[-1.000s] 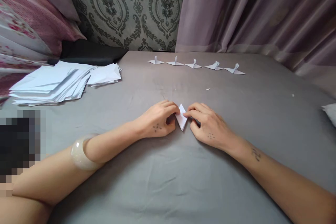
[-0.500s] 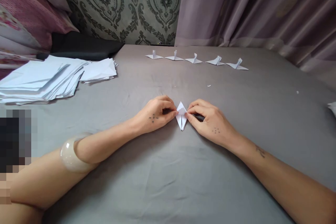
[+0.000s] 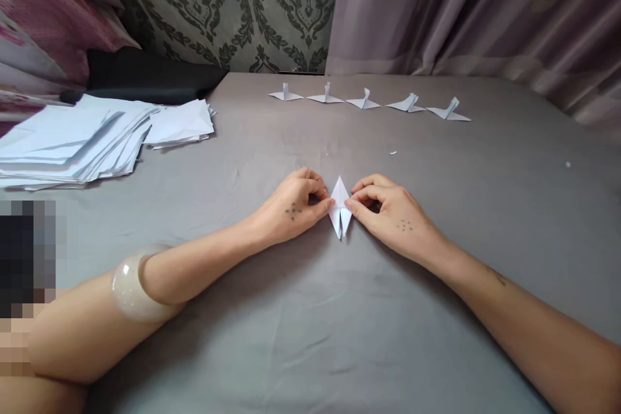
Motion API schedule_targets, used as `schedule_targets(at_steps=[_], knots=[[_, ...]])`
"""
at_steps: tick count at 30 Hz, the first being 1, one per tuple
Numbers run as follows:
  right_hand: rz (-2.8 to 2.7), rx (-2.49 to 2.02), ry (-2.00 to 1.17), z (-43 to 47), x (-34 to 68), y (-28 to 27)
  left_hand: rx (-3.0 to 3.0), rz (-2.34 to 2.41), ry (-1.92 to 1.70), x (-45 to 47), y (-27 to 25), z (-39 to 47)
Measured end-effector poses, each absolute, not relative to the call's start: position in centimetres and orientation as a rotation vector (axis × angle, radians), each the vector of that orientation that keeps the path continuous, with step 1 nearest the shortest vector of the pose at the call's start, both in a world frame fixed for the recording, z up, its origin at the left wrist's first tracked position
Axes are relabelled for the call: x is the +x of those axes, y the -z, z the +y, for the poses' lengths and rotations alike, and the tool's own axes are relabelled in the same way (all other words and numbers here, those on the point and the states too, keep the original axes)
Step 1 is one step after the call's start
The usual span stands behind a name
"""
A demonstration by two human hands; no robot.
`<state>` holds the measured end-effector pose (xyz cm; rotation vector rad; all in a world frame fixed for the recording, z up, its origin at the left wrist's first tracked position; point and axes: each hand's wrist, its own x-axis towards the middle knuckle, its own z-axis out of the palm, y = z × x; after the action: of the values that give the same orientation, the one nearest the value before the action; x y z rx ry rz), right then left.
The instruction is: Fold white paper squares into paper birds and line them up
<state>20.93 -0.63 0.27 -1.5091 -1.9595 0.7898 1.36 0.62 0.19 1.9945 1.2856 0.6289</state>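
Between both hands is a small white folded paper (image 3: 340,194), diamond-shaped, its point away from me and its near end split into two narrow legs. My left hand (image 3: 301,206) pinches its left corner between thumb and fingers. On the opposite corner, my right hand (image 3: 388,208) grips in the same way, thumb on top. A row of several folded paper cranes (image 3: 364,100) with spread wings stands at the far side of the table.
A thick stack of white paper sheets (image 3: 63,136) lies at the left, beside a smaller stack of paper (image 3: 178,123). Behind them is a black cloth-like item (image 3: 150,76). A paper scrap (image 3: 392,152) rests on the grey tablecloth (image 3: 310,336). Curtains (image 3: 398,6) hang behind.
The folded paper's upper flap, bent over before, now lies flat toward the far point, and the two near legs stand slightly apart. Both hands keep their pinch. The view has shifted slightly.
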Motion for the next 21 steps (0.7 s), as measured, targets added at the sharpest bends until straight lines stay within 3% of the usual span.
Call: schedule_targets(at_steps=[21], knots=[[-1.953, -1.535, -0.751, -0.28, 21.08, 0.17, 2.160, 1.320, -0.633, 1.25, 0.34, 0.51]])
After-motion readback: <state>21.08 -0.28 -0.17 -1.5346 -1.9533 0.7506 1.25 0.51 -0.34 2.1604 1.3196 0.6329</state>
